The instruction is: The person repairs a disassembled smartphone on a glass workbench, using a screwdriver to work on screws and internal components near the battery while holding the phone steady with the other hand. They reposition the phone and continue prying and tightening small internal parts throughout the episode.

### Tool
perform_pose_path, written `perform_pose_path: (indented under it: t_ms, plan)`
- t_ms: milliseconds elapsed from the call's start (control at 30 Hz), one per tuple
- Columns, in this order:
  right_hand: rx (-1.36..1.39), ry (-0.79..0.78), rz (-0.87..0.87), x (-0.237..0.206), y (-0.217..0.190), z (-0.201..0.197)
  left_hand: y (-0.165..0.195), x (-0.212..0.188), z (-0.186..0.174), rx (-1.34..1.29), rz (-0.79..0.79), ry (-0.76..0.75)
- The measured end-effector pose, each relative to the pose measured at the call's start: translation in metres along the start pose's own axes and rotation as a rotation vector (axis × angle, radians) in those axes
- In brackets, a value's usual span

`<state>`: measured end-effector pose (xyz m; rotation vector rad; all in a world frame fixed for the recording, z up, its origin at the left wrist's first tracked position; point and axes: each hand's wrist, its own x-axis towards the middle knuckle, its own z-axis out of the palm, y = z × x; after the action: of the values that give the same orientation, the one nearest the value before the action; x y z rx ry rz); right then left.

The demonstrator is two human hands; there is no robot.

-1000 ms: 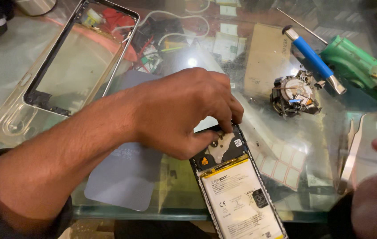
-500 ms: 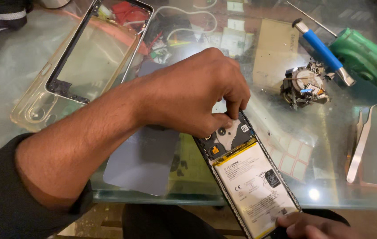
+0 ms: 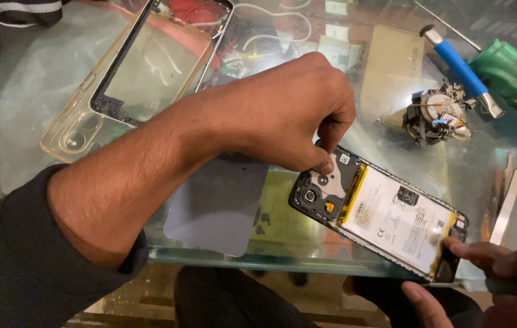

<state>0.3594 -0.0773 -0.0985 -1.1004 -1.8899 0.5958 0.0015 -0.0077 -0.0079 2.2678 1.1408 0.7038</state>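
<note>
An opened phone point(image 3: 392, 212) lies at a slant on the glass table, its white battery and dark camera board exposed. My left hand point(image 3: 283, 115) reaches in from the left, thumb and forefinger pinched down on the phone's top end by the camera board. At the bottom right, my right hand point(image 3: 501, 273) holds the phone's lower end, a fingertip on top and the thumb underneath. Whether the left fingers hold a small part is hidden.
A grey back panel point(image 3: 216, 206) lies left of the phone near the table's front edge point(image 3: 222, 258). A phone frame point(image 3: 161, 54) and a clear case point(image 3: 70, 133) sit at the back left. A blue-handled screwdriver point(image 3: 459, 67), a green tool point(image 3: 513, 79), a clump of small parts point(image 3: 438, 115) and tweezers point(image 3: 507, 194) are on the right.
The phone has swung from nearly upright to a flatter slant. My right hand has come in and taken its lower end. My left hand stays pinched on the top end.
</note>
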Motion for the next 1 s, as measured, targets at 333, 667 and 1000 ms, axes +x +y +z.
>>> perform_pose_path:
  t_ms: [333, 667, 1000]
  plan:
    - [0.041, 0.009, 0.021, 0.029, -0.006, 0.01, 0.011, -0.001, -0.004, 0.019, -0.046, -0.11]
    - [0.217, 0.028, 0.068, 0.049, -0.03, 0.012, 0.018, -0.002, -0.006, 0.041, -0.069, -0.178]
    - [0.377, 0.111, 0.156, 0.039, 0.022, -0.004, 0.026, -0.003, -0.003, 0.06, -0.162, -0.206]
